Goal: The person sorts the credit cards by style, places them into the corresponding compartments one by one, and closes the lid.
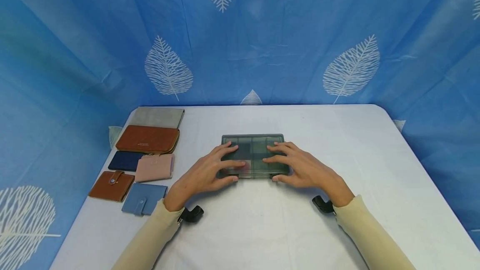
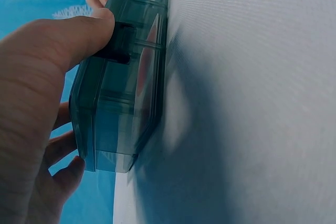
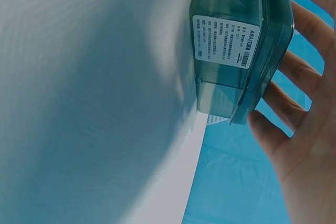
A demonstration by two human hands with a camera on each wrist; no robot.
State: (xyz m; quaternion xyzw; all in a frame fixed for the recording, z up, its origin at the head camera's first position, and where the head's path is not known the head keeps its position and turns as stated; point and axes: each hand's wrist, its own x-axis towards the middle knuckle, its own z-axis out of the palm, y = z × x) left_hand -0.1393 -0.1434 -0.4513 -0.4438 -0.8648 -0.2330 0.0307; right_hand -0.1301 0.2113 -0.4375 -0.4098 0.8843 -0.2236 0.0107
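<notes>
A translucent dark green compartment box (image 1: 253, 148) lies flat, lid down, in the middle of the white table (image 1: 348, 149). My left hand (image 1: 219, 169) rests on its left half with fingers spread over the lid. In the left wrist view its thumb (image 2: 68, 38) presses a black latch (image 2: 114, 46) on the front edge of the box (image 2: 118, 119). My right hand (image 1: 296, 166) lies the same way on the right half. The right wrist view shows the box's end (image 3: 236, 3) with a white label (image 3: 223, 41) and the fingers (image 3: 296, 124) laid along the lid.
Several wallets lie in rows at the table's left edge: a grey one (image 1: 157, 116), a long brown one (image 1: 148, 138), navy (image 1: 125, 161), pink (image 1: 154, 167), small brown (image 1: 111, 185) and blue (image 1: 144, 198). A blue leaf-print cloth (image 1: 262, 32) hangs behind and beside the table.
</notes>
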